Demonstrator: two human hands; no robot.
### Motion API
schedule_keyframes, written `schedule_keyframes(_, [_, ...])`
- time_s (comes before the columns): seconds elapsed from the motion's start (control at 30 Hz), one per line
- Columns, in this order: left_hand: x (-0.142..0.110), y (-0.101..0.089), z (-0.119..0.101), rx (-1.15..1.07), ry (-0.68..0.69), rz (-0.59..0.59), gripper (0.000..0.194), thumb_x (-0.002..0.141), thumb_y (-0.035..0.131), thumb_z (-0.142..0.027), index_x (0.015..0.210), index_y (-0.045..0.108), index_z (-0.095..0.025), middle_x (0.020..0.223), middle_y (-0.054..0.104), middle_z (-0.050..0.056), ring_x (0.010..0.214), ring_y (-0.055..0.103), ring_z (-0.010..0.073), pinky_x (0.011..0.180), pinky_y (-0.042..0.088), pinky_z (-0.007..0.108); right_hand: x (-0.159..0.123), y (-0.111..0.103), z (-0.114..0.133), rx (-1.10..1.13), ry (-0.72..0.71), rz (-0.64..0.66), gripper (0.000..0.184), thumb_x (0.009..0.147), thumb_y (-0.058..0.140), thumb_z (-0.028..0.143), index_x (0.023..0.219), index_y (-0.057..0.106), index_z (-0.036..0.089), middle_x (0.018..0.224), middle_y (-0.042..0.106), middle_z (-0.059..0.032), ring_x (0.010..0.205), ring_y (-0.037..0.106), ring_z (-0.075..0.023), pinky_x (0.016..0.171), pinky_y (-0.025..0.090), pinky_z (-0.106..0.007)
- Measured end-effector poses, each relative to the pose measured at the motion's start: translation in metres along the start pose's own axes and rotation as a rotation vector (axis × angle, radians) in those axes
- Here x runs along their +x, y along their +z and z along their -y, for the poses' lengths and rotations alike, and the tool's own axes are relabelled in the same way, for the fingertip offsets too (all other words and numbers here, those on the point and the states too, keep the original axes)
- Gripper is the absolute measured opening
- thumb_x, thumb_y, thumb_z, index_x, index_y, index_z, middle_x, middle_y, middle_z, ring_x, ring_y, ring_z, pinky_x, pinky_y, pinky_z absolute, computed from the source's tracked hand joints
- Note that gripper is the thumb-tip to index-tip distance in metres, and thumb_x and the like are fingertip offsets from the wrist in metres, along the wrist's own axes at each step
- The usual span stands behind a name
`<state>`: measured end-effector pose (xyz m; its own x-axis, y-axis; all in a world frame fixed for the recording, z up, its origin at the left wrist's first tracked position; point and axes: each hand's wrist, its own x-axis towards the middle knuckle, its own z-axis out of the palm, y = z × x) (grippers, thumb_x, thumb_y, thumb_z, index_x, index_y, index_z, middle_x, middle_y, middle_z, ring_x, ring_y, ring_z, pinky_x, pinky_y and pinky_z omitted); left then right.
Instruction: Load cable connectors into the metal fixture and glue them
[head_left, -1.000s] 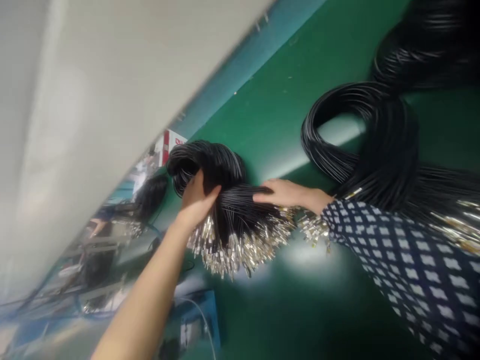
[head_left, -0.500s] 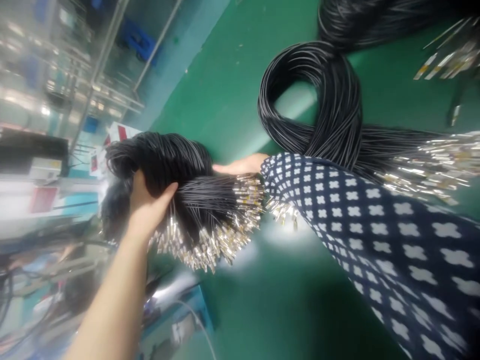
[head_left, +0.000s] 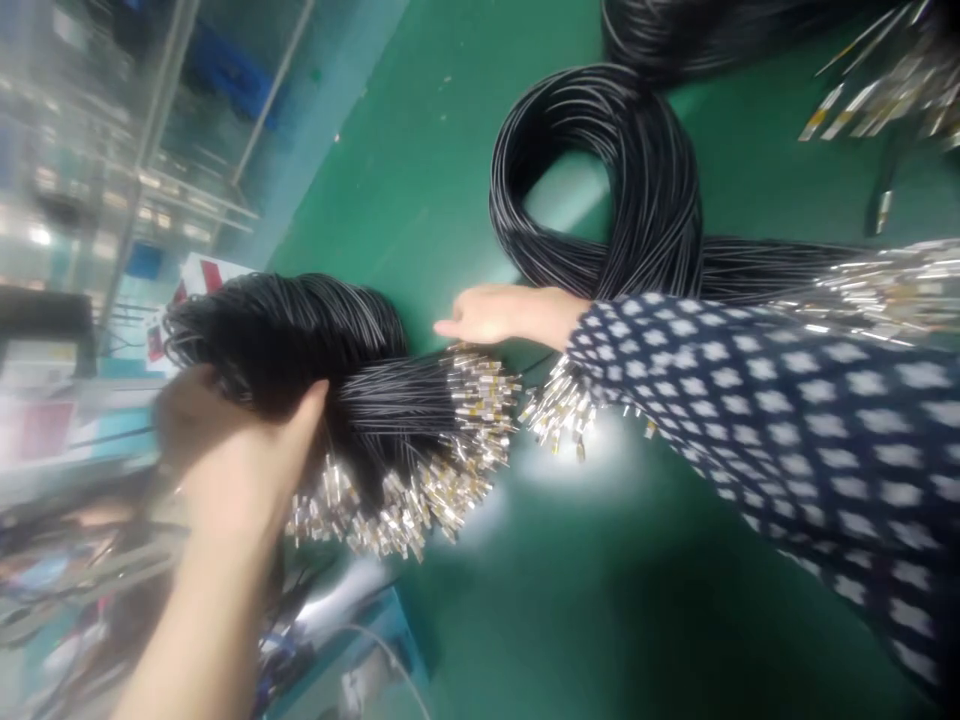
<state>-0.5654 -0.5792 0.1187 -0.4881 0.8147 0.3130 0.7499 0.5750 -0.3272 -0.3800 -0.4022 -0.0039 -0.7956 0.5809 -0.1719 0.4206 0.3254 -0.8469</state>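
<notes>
A thick bundle of black cables (head_left: pixel 292 320), coiled at its left part, lies on the green table. Its cut ends with silver and yellowish connectors (head_left: pixel 480 400) fan out to the right and toward me. My left hand (head_left: pixel 232 450) grips the near left side of this bundle, thumb on top; its fingers are partly hidden by the cables. My right hand (head_left: pixel 502 315) is above the table just right of the coil, beside the connector ends. It holds nothing visible, with one digit stretched to the left. Its patterned sleeve covers part of another connector cluster (head_left: pixel 562 405).
Another looped black cable bundle (head_left: pixel 600 180) lies beyond my right arm, its connectors (head_left: pixel 892 290) to the right. A further bundle (head_left: pixel 712 40) sits at the top right. A red-and-white box (head_left: pixel 202 280) stands past the left coil. Metal racks blur at the upper left.
My right hand has drawn back to the right, away from the coil, and more of it shows. My left hand has shifted left along the bundle. The whole view has moved slightly.
</notes>
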Motion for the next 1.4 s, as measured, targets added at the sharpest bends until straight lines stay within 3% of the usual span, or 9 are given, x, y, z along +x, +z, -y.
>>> schedule_keyframes(0.1, [-0.007,-0.014,-0.032,-0.029,0.232,-0.024,0.091,0.07,0.068,-0.069,0.142,0.045,-0.019,0.144,0.05,0.018,0.139,0.04,0.0436,0.117,0.03,0.06,-0.055,-0.008,0.006,0.083,0.002,0.011,0.035,0.104,0.048,0.037,0.109,0.069,0.01,0.106,0.069,-0.012,0.097,0.066,-0.0244,0.092,0.052,-0.044])
schedule_keyframes(0.2, [-0.012,0.005,-0.069,-0.079,0.716,0.352,0.112,0.054,0.087,-0.049,0.15,0.035,-0.021,0.155,0.04,0.019,0.145,0.034,0.0403,0.121,0.024,0.057,-0.113,0.016,0.01,0.263,0.081,0.231,0.029,0.102,0.051,0.029,0.087,0.07,0.014,0.085,0.071,-0.0084,0.074,0.066,-0.0177,0.074,0.054,-0.034])
schedule_keyframes(0.27, [-0.014,0.029,-0.089,0.002,0.858,0.509,0.13,0.039,0.095,-0.037,0.152,0.032,-0.019,0.16,0.029,0.024,0.147,0.029,0.0451,0.122,0.014,0.062,-0.142,0.043,0.008,0.329,0.142,0.385,0.026,0.1,0.054,0.024,0.082,0.07,0.016,0.081,0.072,-0.0064,0.067,0.065,-0.0154,0.065,0.052,-0.029])
schedule_keyframes(0.4, [-0.005,0.065,-0.105,0.145,0.88,0.709,0.124,0.044,0.093,-0.029,0.152,0.034,-0.013,0.143,0.052,0.028,0.132,0.049,0.0484,0.115,0.029,0.06,-0.173,0.088,-0.003,0.356,0.188,0.397,0.023,0.096,0.058,0.02,0.076,0.067,0.017,0.075,0.07,-0.0035,0.066,0.064,-0.016,0.06,0.047,-0.027])
schedule_keyframes(0.57, [0.023,0.069,-0.096,0.139,0.906,0.852,0.086,0.063,0.082,-0.035,0.142,0.051,-0.024,0.105,0.073,0.011,0.1,0.07,0.0385,0.094,0.051,0.045,-0.195,0.104,-0.02,0.403,0.168,0.32,0.019,0.097,0.055,0.016,0.085,0.069,0.017,0.083,0.072,-0.0028,0.076,0.067,-0.017,0.069,0.048,-0.028])
schedule_keyframes(0.67, [0.041,0.071,-0.089,-0.068,0.849,0.865,0.079,0.061,0.08,-0.04,0.136,0.058,-0.024,0.105,0.074,0.007,0.095,0.071,0.0337,0.09,0.053,0.041,-0.205,0.105,-0.03,0.443,0.1,0.278,0.016,0.095,0.056,0.011,0.091,0.069,0.017,0.089,0.073,-0.0025,0.081,0.068,-0.0165,0.073,0.05,-0.027])
schedule_keyframes(0.83, [0.063,0.077,-0.088,-0.53,0.652,1.071,0.072,0.054,0.083,-0.043,0.119,0.066,-0.018,0.107,0.073,0.004,0.094,0.07,0.0248,0.088,0.054,0.033,-0.214,0.116,-0.042,0.462,0.003,0.227,0.019,0.098,0.053,0.012,0.092,0.07,0.017,0.091,0.073,-0.0025,0.082,0.067,-0.0167,0.075,0.05,-0.028])
schedule_keyframes(1.1, [0.075,0.075,-0.1,-0.419,0.655,1.142,0.07,0.053,0.086,-0.041,0.115,0.067,-0.014,0.105,0.073,0.006,0.091,0.069,0.0233,0.086,0.049,0.031,-0.223,0.144,-0.055,0.231,-0.292,0.092,0.019,0.1,0.051,0.016,0.089,0.067,0.018,0.087,0.071,-0.0007,0.077,0.064,-0.0158,0.072,0.046,-0.03])
schedule_keyframes(1.4, [0.085,0.078,-0.1,-0.341,0.684,1.129,0.074,0.051,0.088,-0.047,0.117,0.069,-0.018,0.107,0.074,0.004,0.096,0.068,0.0238,0.088,0.045,0.03,-0.225,0.154,-0.054,0.172,-0.287,0.022,0.016,0.1,0.053,0.018,0.089,0.065,0.02,0.086,0.07,0.0025,0.079,0.062,-0.0142,0.073,0.044,-0.028])
